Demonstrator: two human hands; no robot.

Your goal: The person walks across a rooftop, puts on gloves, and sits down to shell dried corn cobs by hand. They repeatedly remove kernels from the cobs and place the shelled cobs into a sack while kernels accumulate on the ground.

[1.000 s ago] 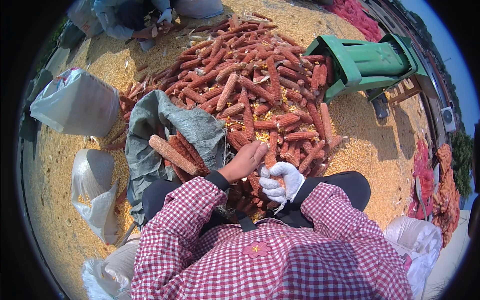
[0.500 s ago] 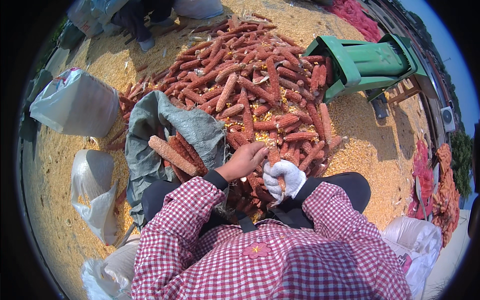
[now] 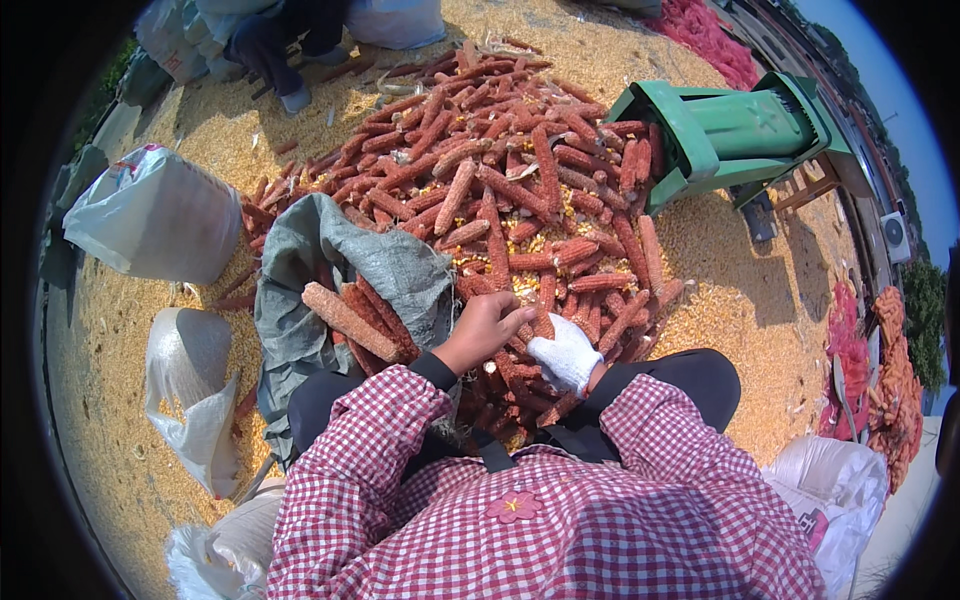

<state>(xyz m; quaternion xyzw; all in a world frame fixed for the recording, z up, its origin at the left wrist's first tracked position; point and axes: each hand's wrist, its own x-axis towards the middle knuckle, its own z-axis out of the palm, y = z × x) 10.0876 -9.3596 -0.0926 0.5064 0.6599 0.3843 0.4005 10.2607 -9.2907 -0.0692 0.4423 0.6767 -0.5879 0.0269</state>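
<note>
My bare left hand [image 3: 487,328] is closed, its fingers curled and its thumb reaching toward a reddish corncob [image 3: 541,325]. What those fingers pinch, if anything, is hidden. In a white knit glove, my right hand [image 3: 566,355] wraps round that cob, whose upper part shows between the two hands. Below and beyond them lies a large heap of stripped red corncobs [image 3: 520,180], with yellow kernels scattered among them. Left of my left hand, a grey-green woven sack [image 3: 385,265] lies open, several cobs [image 3: 350,320] sticking out of its mouth.
A green corn-shelling machine [image 3: 735,125] stands beyond the heap at right. White sacks [image 3: 155,220] stand at left, with a torn one [image 3: 190,385] nearer. Loose kernels [image 3: 720,320] cover the ground. Another person's legs [image 3: 275,55] show at the far left; pink netting [image 3: 705,40] lies far right.
My right hand has turned, so the cob's lower end no longer shows beneath the glove. My left hand has shifted slightly and its fingers look more curled.
</note>
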